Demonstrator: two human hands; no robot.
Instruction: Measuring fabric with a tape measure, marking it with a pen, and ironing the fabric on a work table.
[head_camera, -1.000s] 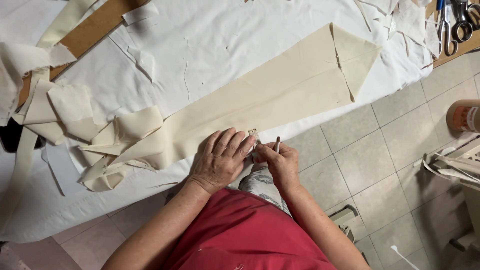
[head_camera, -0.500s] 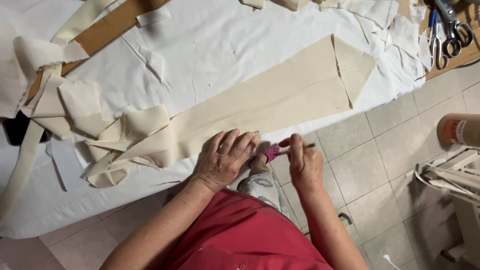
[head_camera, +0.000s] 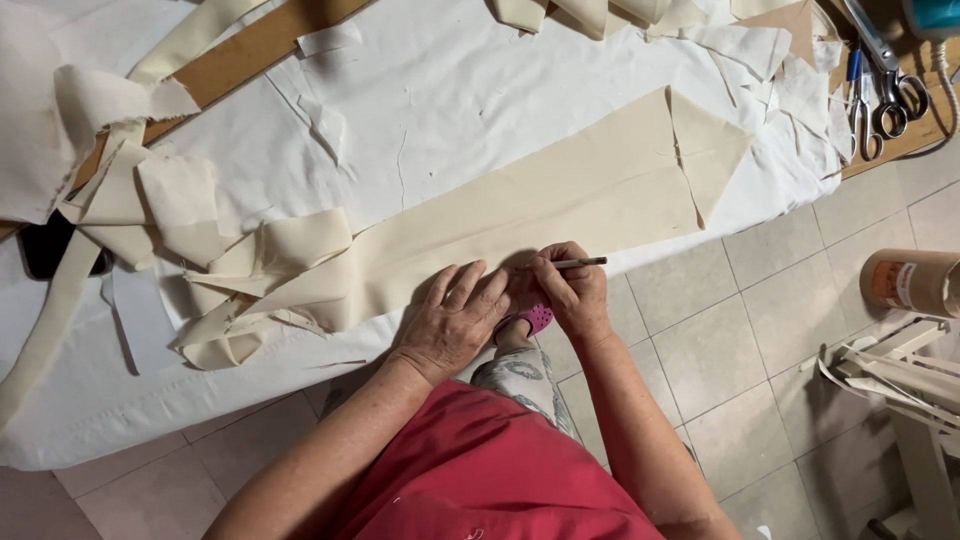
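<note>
Pencil (head_camera: 578, 264) pinched in right hand (head_camera: 572, 292), left hand (head_camera: 452, 318) spread flat on cream fabric strip (head_camera: 520, 215) running lengthwise along counter's (head_camera: 420, 90) near edge.

The left hand (head_camera: 452, 318) lies flat, palm down, fingers spread and pointing away from the body. The right hand (head_camera: 572, 290) sits just beside it, fingers curled in a pinch, wrist bent. Both forearms are bare.
</note>
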